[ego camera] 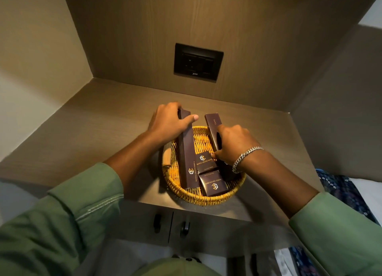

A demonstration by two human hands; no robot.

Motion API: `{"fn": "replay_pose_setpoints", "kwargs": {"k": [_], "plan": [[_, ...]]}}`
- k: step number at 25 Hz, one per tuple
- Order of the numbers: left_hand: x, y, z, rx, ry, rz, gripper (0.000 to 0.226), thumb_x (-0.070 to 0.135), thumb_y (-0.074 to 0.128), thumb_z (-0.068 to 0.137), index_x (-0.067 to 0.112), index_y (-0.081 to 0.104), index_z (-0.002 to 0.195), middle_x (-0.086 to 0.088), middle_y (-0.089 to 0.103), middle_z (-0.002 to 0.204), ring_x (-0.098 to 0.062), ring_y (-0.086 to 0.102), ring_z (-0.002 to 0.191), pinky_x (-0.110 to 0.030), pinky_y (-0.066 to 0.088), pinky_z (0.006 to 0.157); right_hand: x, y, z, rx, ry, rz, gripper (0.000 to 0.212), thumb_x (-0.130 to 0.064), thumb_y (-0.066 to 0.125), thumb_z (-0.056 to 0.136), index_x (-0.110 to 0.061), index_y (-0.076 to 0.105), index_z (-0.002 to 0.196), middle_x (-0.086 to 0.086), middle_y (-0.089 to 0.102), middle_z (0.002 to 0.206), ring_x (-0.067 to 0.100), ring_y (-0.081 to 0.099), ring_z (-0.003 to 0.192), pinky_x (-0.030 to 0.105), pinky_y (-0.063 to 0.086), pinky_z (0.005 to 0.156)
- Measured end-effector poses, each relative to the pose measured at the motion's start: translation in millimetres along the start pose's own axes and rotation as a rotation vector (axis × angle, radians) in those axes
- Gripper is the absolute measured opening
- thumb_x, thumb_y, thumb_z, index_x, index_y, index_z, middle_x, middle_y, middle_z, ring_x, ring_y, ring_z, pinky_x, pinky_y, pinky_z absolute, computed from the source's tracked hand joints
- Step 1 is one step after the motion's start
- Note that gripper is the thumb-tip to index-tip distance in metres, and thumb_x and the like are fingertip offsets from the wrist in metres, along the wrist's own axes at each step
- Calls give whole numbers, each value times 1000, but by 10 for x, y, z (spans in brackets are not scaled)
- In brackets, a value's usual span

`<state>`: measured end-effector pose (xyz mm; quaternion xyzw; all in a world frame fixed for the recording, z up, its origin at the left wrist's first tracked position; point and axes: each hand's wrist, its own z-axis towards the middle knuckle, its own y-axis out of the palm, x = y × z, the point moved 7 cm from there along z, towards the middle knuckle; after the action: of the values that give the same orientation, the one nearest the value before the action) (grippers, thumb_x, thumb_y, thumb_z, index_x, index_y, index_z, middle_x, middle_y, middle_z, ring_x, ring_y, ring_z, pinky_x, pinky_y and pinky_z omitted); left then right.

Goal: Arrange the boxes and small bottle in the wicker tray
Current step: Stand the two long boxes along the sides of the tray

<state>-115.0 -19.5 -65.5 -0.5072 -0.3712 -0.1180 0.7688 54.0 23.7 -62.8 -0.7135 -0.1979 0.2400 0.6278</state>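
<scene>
We see the wicker tray (206,199) on the wooden bench (103,135), near its front edge, w/ 4 dark boxes in it: 2 small boxes (206,163) lying flat side by side in the middle, and 2 long ones leaning over the far rim. Left hand (168,121) grips the far end of the left long box (187,157), fingers wrapped over the top, thumb across its face. Right hand (235,143) is clamped on the comb box (214,126), fingers curled round its near half, a bracelet (245,157) at the wrist. Both forearms reach in from rolled green sleeves. By our read the boxes are approx. placed, only squaring up left; the small bottle we can't find, maybe hidden under the right wrist
</scene>
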Motion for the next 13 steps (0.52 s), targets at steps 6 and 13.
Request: {"fn": "replay_pose_setpoints", "kwargs": {"k": [6,13], "plan": [[-147,-48,-35,-58,-50,55,36,47,61,84,16,59,102,-4,64,95,-18,60,84,-28,49,63,-96,-168,-143,170,-71,-87,41,-37,72,77,-15,57,108,9,65,92,29,61,82,33,45,59],[87,-138,-558,-121,91,300,57,51,65,75,27,49,125,-5,42,142,-26,36,128,-48,36,99,-345,-28,-319,65,-346,-21,38,-47,60,83,-27,60,116,0,63,113,22,49,107,38,44,80]]}}
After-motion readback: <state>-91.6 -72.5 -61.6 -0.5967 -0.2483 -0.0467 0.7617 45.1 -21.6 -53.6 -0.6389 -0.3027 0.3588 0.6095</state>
